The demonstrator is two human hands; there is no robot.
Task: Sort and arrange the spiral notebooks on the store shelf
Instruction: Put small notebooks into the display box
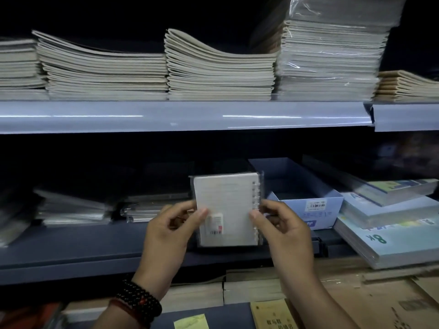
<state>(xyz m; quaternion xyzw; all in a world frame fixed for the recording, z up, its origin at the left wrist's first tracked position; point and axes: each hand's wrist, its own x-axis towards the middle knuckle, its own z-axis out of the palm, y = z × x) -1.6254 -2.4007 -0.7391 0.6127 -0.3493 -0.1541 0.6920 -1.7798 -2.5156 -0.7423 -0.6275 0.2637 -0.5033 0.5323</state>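
Presently the spiral notebook was upright in mid-air in front of the lower shelf. It was just left of the blue box and right of the wrapped stacks lying further back. The coil edge faced right, and the barcode sticker sat at the lower left of the cover.

Procedure (judgement): the step in hand appeared to be an ID/orientation check prior to placement.
1. Hold by the edges only, since the clear wrap looked slippery.
2. Match size & coil side to a like stack.
3. Lay flat, w/ edges squared to the item below.

The frame was motion-blurred, so the cover print could not be read.

Grip: the left hand pinched the lower left edge, thumb on the front face & fingers curled behind. The right hand pinched the coil edge the same way. Both grips were narrow and closed on the notebook, w/ nothing else held.
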